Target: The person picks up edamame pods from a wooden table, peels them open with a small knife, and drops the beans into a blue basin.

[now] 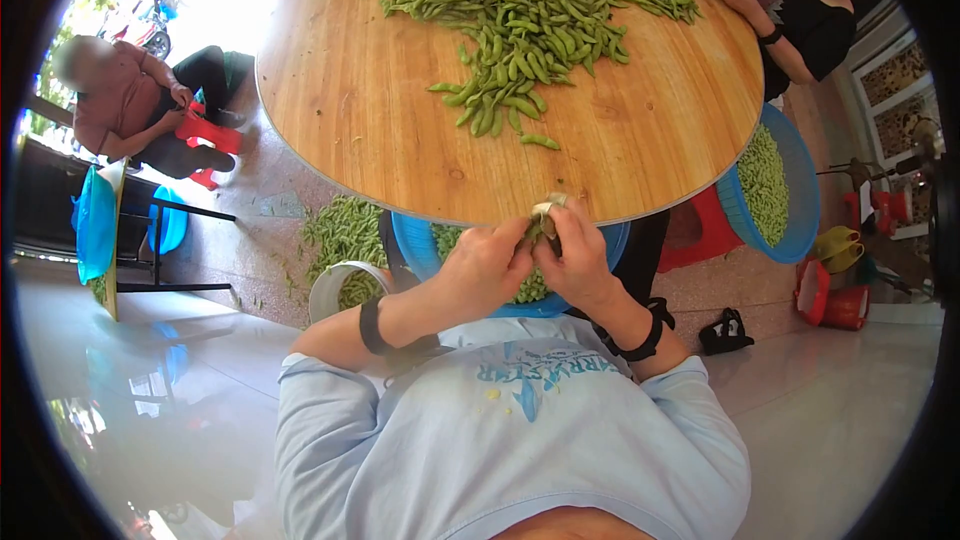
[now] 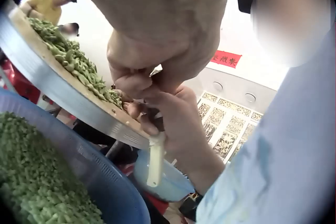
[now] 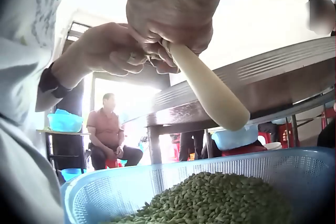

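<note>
Both hands meet over the lap, just off the near edge of the round wooden table (image 1: 640, 160). My right hand (image 1: 580, 255) grips a tool by its smooth cream handle (image 3: 207, 87); the tool's working end is hidden among the fingers. My left hand (image 1: 478, 265) pinches a green soybean pod (image 1: 541, 228) against the right fingers, mostly covered by them. Below the hands stands a blue basket (image 3: 94, 195) heaped with shelled green beans (image 3: 210, 203). A pile of soybean pods (image 1: 520, 30) spreads over the table, with one loose pod (image 1: 540, 142) nearer the hands.
On the floor at left lie more pods (image 1: 340, 225) beside a white bucket (image 1: 325, 290). Another blue basket (image 1: 800, 190) of beans stands at right. One person (image 1: 800, 10) works across the table; another (image 1: 130, 100) sits at left on a red stool (image 1: 215, 135).
</note>
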The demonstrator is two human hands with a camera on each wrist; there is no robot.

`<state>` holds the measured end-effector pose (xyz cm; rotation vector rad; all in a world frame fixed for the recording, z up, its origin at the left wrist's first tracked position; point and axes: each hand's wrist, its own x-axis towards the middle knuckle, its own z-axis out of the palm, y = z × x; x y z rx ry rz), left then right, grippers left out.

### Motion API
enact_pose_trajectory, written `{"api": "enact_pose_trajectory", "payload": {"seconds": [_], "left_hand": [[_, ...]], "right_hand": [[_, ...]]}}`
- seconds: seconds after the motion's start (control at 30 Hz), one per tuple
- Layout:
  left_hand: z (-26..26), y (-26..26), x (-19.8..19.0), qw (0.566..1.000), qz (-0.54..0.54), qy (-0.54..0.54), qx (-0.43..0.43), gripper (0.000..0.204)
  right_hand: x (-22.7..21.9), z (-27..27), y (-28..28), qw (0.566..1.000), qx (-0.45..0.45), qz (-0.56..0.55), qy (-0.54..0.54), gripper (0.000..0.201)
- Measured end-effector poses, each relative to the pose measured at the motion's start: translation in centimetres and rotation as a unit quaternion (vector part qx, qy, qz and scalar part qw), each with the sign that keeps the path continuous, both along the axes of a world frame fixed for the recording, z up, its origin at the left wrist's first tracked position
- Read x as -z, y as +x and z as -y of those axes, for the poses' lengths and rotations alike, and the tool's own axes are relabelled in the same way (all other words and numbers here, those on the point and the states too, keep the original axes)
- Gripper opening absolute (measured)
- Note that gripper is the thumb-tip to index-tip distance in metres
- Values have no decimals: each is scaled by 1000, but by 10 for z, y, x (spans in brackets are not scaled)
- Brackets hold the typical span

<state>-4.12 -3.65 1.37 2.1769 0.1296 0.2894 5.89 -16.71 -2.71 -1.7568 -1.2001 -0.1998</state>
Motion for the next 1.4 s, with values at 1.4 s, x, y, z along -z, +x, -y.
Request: {"api": "enact_pose_trajectory", "payload": {"seconds": [1.4], "left_hand": [[-38,51,0,905,-156,-388,71,17]], "right_hand": [[-23,14,20,681,-210,-686,147,42]]}}
